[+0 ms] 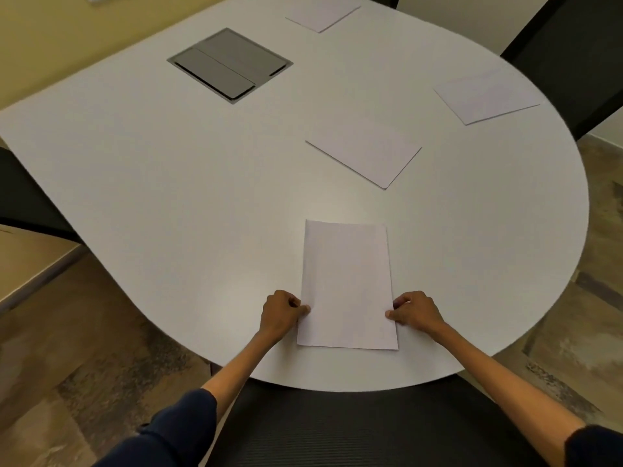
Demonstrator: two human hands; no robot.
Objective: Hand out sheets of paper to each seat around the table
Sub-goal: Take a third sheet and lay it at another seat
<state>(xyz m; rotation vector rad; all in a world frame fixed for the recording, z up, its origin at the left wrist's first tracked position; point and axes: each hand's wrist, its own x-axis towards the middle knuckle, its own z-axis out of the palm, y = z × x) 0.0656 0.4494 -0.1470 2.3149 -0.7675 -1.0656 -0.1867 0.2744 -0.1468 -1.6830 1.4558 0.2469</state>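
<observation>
While both hands grip one sheet, head cam looks down on a pale round-ended table (pixel 168 183). Left hand (pixel 281 313) is curled, thumb and fingers pinching the sheet's left edge; right hand (pixel 416 313) pinches the right edge the same way. That near sheet (pixel 347 284) lies flat, upright to the viewer, close to the table's near rim, w/ a dark chair (pixel 354 429) just below it. Three more sheets on the table: mid sheet (pixel 365 156) towards the centre, right sheet (pixel 487 96) by the right rim near another dark chair (pixel 573 45), far sheet (pixel 323 13) at the top edge. A grey hatch (pixel 231 64) is set into the tabletop, upper left.

Risks, as a guess: pulling unevenly could skew or crease the near sheet; mid sheet sits away from any rim, so a seat, esp. the left side, may go without.
</observation>
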